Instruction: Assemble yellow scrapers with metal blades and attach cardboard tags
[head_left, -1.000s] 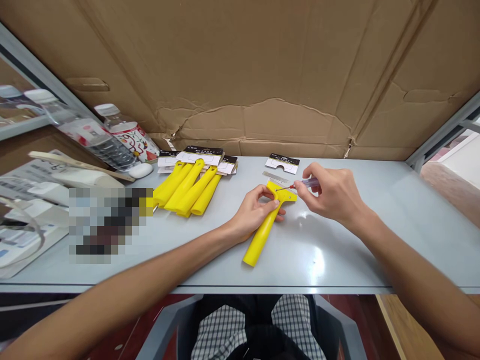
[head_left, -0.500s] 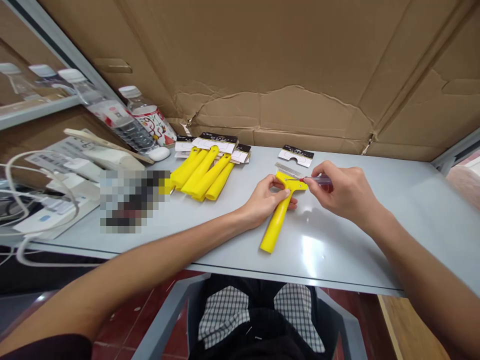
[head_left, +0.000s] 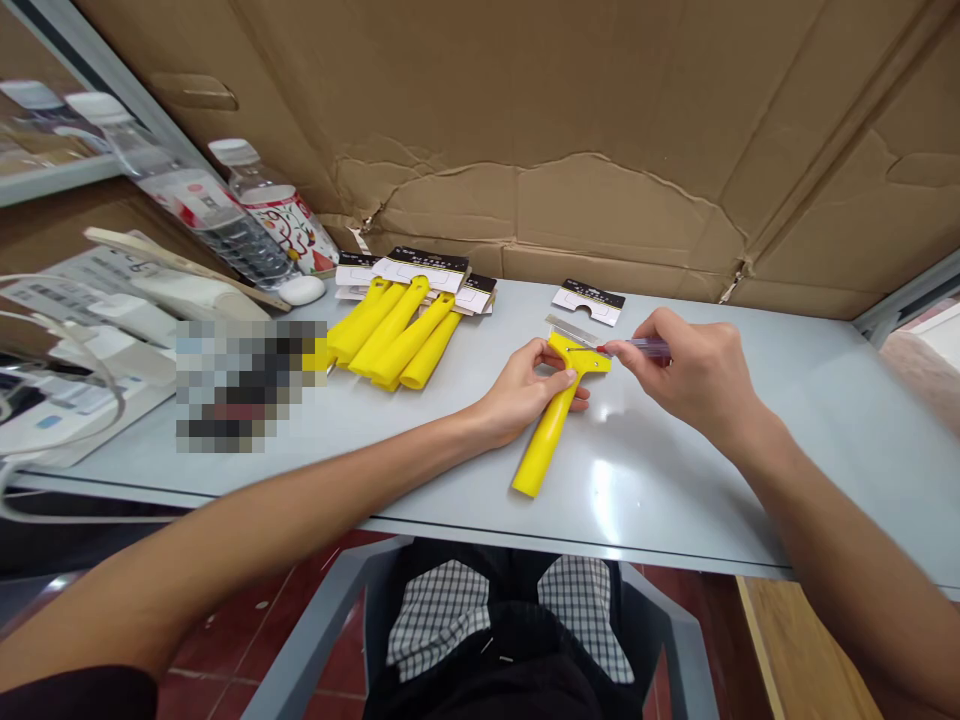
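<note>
My left hand [head_left: 523,392] grips a yellow scraper [head_left: 547,435] near its neck, thumb across the front. The scraper lies tilted over the table, with its wide head away from me and a thin metal blade [head_left: 574,329] along the head's far edge. Between the fingers of my right hand [head_left: 694,375] is a screwdriver [head_left: 646,347] with a clear purplish handle. Its thin shaft runs leftward across the scraper's head, the tip close to the left screw. A second screw shows on the head's right side. Behind the blade lies a black-and-white card label [head_left: 589,301].
Several yellow scraper handles [head_left: 409,335] with card labels lie in a pile left of centre. Two plastic bottles [head_left: 289,215] lean at the back left, near a white mouse-shaped object [head_left: 302,290]. White boxes and cables crowd the left end. Cardboard [head_left: 525,120] stands behind the table [head_left: 442,480].
The whole view has shifted slightly, so things sit a little further left and higher. Both hands keep their hold on the scraper and screwdriver, with the tip still near the left screw.
</note>
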